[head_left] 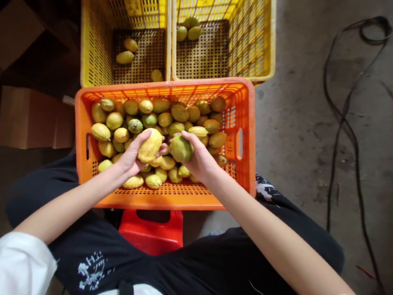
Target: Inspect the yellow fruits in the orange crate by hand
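Observation:
My left hand (135,154) is closed around a large yellow oval fruit (150,146) with an uneven skin. Beside it, my right hand (198,157) grips a rounder green fruit (181,149) between thumb and fingers. Both hands are over an orange plastic crate (173,206), the two fruits a small gap apart. Many yellow and greenish oval fruits (101,131) lie loose in that crate below my hands. The exact kind of fruit cannot be told. Some fruits are hidden behind my hands and forearms.
Two yellow crates stand beyond the orange one: the left crate (85,27) holds a few yellow fruits (125,57), the right crate (271,55) a few green ones (194,33). Cardboard boxes (24,117) sit left, a black cable (354,131) lies right, and a red stool (150,234) is below.

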Demonstrator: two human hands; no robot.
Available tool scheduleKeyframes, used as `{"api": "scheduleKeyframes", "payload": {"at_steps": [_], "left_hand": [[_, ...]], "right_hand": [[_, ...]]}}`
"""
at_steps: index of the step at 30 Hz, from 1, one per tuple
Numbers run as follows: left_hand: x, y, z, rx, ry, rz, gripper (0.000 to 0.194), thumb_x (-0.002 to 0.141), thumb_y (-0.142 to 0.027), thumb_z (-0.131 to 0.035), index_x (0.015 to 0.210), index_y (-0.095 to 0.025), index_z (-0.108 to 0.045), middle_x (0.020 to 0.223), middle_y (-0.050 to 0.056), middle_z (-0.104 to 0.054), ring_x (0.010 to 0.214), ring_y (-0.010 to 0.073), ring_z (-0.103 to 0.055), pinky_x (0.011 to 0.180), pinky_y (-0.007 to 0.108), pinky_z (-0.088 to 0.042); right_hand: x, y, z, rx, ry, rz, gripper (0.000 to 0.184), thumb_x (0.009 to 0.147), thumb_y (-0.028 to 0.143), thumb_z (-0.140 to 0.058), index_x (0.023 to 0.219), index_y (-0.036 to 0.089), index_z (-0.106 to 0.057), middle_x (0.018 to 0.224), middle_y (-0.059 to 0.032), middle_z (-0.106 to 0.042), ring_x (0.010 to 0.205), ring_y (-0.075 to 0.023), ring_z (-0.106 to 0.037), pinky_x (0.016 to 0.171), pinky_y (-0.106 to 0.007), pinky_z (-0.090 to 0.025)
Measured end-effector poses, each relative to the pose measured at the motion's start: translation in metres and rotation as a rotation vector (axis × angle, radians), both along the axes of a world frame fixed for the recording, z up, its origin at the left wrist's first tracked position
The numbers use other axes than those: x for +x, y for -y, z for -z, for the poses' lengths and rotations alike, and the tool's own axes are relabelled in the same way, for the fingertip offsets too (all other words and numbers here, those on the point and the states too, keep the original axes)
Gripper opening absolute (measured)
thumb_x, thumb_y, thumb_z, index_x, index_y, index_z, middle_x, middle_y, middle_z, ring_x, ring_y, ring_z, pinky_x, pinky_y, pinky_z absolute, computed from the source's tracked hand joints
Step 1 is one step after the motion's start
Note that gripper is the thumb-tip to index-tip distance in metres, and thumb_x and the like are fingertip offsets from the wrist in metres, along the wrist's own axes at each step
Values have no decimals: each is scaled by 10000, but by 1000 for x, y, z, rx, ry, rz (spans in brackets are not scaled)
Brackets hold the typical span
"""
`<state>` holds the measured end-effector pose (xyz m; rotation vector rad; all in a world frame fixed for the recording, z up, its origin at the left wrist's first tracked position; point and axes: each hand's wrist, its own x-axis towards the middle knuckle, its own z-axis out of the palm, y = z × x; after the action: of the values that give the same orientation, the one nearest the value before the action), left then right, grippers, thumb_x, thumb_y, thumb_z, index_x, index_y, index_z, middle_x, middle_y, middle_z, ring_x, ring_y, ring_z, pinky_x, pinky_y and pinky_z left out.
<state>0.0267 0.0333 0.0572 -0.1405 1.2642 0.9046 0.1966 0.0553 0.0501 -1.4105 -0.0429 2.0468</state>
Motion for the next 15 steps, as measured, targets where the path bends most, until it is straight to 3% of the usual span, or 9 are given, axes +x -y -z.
{"api": "scheduleKeyframes", "payload": {"at_steps": [4,7,11,15], "left_hand": [[0,-1,-3,-50,0,25,154,1085,-295,-631,1027,-185,-723,862,45,-810,803,191,-773,782,307,-685],[-1,-1,1,-65,6,40,159,1076,-324,-636,1064,-194,-726,874,57,-821,867,238,-807,787,339,-696],[-1,-1,6,-75,62,61,398,1101,-438,-523,1260,-140,-733,1031,148,-852,936,294,-843,789,390,-718],[1,-3,7,-99,96,47,538,1131,-451,-396,1390,-95,-705,1125,203,-856,951,309,-857,865,435,-722]], "right_hand": [[0,2,1,67,1,-18,161,884,278,-868,840,235,-719,750,52,-718,706,-130,-675,720,-219,-609],[2,2,0,35,-2,-34,197,904,319,-864,843,236,-696,729,35,-718,678,-144,-693,671,-231,-624],[2,-1,-4,-91,-53,-59,227,1016,420,-708,922,214,-705,759,-57,-778,664,-213,-749,550,-276,-610],[1,-4,-9,-156,-44,17,285,1104,371,-513,979,194,-698,717,-71,-768,596,-204,-724,512,-272,-604]]}}
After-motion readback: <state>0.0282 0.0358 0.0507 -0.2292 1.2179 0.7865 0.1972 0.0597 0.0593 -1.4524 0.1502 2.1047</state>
